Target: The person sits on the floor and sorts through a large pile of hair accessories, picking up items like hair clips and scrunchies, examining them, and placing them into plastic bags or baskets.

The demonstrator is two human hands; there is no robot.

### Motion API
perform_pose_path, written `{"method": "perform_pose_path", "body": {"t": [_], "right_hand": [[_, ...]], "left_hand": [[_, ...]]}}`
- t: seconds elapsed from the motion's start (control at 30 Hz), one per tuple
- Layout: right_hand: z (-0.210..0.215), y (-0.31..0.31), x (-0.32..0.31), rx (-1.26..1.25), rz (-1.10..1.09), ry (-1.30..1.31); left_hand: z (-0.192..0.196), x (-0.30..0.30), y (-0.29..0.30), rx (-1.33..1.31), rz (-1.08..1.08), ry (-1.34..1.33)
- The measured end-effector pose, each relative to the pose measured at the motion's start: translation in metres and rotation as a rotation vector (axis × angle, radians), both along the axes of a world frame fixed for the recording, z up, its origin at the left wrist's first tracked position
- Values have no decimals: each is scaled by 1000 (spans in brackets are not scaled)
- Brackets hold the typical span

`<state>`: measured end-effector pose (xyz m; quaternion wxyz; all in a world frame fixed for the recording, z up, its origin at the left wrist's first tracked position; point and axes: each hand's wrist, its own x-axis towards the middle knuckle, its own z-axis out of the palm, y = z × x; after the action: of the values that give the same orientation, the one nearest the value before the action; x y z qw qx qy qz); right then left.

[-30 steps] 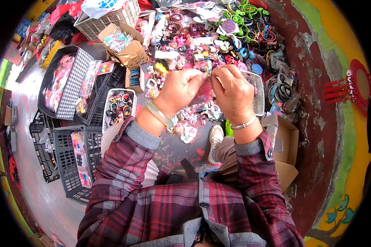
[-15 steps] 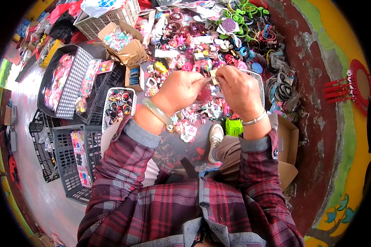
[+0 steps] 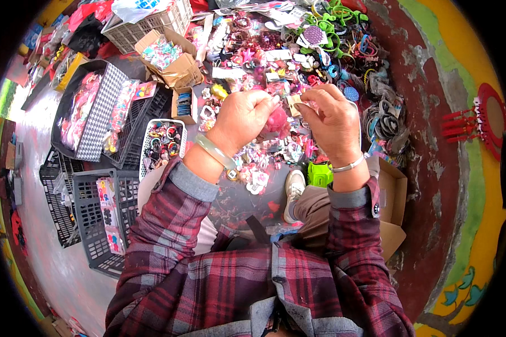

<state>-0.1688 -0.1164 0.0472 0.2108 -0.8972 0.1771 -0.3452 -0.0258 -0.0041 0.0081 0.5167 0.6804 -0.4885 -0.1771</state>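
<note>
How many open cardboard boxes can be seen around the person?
3: a large cardboard box of trinkets upper left, a small cardboard box below it, and an open box by the right elbow. Others may be hidden.

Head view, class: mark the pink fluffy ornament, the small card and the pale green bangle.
pink fluffy ornament [image 3: 276, 120], head view, its fuzzy body under the left hand [image 3: 244, 115].
small card [image 3: 294, 104], head view, its face at the right hand [image 3: 331, 121].
pale green bangle [image 3: 213, 150], head view, its outer band.
</note>
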Motion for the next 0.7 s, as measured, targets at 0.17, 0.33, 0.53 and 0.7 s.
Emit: {"method": "perform_pose_path", "body": {"t": [0.17,0.33,0.53,0.7], "right_hand": [[-6,3,4,-307,-39,9],[-12,5,8,-328,-68,6],[-8,-1,4,-185,-33,74],[-5,-13,-4,-226,-25,165]], "left_hand": [[3,-5,0,-42,32,-42],[-1,-7,-2,-70,14,-13],[1,-6,2,-52,0,-198],[-1,0,4,-2,-49,-390]]}}
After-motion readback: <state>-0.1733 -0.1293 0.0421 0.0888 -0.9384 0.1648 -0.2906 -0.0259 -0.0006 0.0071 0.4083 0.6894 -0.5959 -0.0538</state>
